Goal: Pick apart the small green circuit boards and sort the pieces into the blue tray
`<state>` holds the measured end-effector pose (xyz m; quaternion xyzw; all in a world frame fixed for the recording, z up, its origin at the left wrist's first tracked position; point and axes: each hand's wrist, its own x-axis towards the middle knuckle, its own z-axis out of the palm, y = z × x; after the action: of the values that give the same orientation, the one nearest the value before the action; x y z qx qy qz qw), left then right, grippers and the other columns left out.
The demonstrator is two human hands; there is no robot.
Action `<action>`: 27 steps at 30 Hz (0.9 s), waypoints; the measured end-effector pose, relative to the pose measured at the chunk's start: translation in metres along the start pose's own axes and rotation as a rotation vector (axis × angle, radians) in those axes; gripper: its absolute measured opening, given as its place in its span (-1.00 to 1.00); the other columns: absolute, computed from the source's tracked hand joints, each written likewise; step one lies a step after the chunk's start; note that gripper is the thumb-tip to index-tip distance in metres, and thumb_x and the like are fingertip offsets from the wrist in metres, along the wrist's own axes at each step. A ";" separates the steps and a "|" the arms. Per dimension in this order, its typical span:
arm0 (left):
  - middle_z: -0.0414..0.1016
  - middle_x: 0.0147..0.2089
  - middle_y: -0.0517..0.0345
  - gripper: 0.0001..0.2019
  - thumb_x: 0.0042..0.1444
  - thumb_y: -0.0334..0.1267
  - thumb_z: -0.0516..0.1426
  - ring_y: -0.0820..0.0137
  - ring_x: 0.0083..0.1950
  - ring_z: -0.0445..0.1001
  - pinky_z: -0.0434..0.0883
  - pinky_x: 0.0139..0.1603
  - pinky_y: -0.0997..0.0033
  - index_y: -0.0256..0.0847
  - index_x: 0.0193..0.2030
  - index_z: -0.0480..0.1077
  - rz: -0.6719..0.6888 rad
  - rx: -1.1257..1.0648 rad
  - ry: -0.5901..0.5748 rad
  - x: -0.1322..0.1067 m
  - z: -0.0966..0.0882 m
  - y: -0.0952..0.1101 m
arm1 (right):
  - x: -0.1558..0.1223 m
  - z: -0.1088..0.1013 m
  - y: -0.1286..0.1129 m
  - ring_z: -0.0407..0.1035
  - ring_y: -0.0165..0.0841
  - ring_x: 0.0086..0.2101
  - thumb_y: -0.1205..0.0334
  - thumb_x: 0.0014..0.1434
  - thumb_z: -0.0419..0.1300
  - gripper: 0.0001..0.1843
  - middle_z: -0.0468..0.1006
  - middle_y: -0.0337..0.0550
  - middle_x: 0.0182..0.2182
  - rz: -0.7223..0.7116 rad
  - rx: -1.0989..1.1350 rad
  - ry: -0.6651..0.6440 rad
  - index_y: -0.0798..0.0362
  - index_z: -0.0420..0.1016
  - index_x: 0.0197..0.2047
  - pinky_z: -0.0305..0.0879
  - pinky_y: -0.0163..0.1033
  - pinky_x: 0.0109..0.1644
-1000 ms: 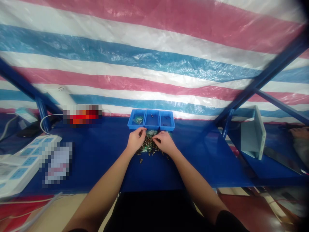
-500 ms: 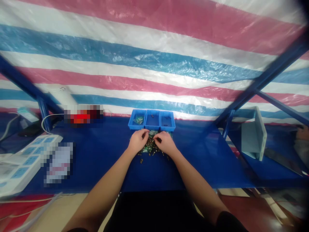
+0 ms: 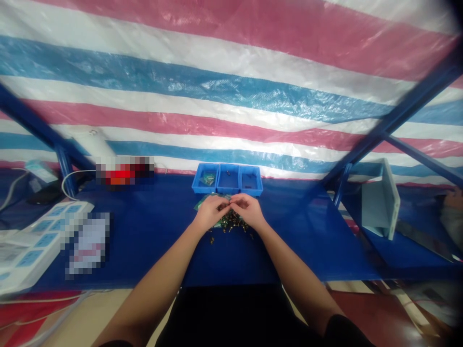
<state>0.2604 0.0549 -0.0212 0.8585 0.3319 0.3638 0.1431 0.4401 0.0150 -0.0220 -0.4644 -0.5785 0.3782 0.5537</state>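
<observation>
Holds left hand (image 3: pixel 210 212) and right hand (image 3: pixel 249 210) just in front of the blue bins (image 3: pixel 228 191), well inside the near edge of the blue table (image 3: pixel 137 231). Leaves wide open room to the right of the bins, and a good stretch to their left, as far as the pixelated packet (image 3: pixel 89 243) and the white power strip (image 3: pixel 43 241). Brings both hands together, thumbs and forefingers meeting over the heap of small brass-coloured parts (image 3: pixel 231 223), in front of the middle bin; cannot tell about any part gripped between the fingertips.

Differs from half a second ago by closing the gap between the hands, now covering more of the heap. Shows more of the greenish plastic (image 3: pixel 201 201) in front of the left bin. Matches the earlier view inside the bins: in the left one, a small clear bag (image 3: pixel 208 180); in the other two, a few small dark pieces (image 3: pixel 228 173).

Spreads smooth and dark blue around the bins, with a few loose parts (image 3: pixel 212 240) nearer the front edge. Backs, behind the bins, onto a red, white and blue striped sheet (image 3: pixel 231 86). Includes, far right of the bins, a slanting blue bar (image 3: pixel 394 118) and a pale panel stand (image 3: pixel 392 202).
</observation>
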 end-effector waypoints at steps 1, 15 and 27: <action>0.52 -0.41 0.17 -0.83 0.21 -0.12 0.15 0.38 -0.36 0.45 0.36 -0.18 0.32 -0.14 -0.21 0.49 -0.031 0.003 0.002 0.000 0.000 0.000 | 0.000 0.001 0.001 0.54 -0.29 -0.29 0.10 0.06 0.29 -0.70 0.63 -0.10 -0.27 0.009 0.003 -0.006 0.04 0.53 -0.15 0.50 -0.19 -0.20; 0.61 -0.21 0.08 -0.80 0.25 -0.16 0.10 0.34 -0.22 0.54 0.44 -0.12 0.33 -0.13 -0.17 0.54 -0.047 -0.095 0.015 0.001 -0.002 0.003 | 0.001 -0.005 0.000 0.53 -0.29 -0.33 0.05 -0.06 0.40 -0.53 0.65 -0.14 -0.29 0.075 0.042 0.027 0.03 0.50 -0.08 0.53 -0.12 -0.18; 0.59 -0.10 0.09 -0.74 0.28 -0.09 0.04 0.29 -0.09 0.54 0.45 -0.02 0.29 -0.13 -0.14 0.51 -0.148 -0.107 -0.008 0.001 -0.003 0.007 | -0.001 -0.004 -0.004 0.53 -0.28 -0.29 0.08 0.08 0.30 -0.73 0.65 -0.13 -0.26 0.008 -0.131 0.006 0.02 0.60 -0.18 0.51 -0.15 -0.14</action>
<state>0.2616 0.0503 -0.0155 0.8241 0.3742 0.3660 0.2166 0.4440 0.0125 -0.0185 -0.5033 -0.5983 0.3404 0.5224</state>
